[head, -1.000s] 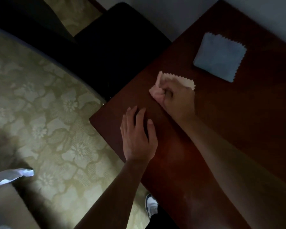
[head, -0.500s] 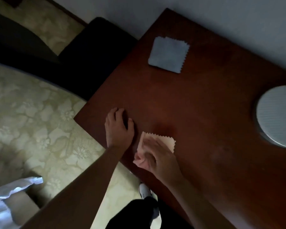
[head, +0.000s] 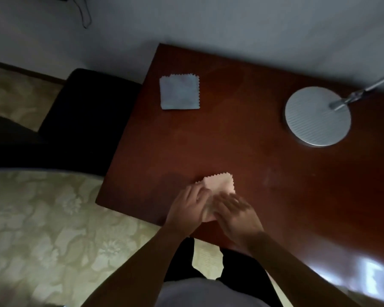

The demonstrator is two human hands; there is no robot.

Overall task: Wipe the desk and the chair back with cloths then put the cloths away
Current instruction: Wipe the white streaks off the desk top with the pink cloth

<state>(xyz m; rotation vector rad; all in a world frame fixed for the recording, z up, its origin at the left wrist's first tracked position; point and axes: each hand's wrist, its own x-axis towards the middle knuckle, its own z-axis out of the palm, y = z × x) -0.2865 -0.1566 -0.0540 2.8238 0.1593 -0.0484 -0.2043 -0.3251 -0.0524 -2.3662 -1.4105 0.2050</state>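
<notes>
both hands are on the pink cloth (head: 222, 185) near the front edge of the brown desk (head: 242, 151). the left hand (head: 187, 210) lies on the cloth's left side with bent fingers; i cannot tell if it grips. the right hand (head: 236, 214) lies flat on the cloth with fingers spread out. a blue cloth (head: 179, 91) lies flat, well apart, near the far left corner. a round silver lamp base (head: 317, 116) stands on the right. a dark chair (head: 84, 120) is just beside the desk's left edge.

Both hands on pink cloth (head: 221, 182) at desk (head: 242, 156) edge, blue cloth (head: 179, 91) apart
</notes>
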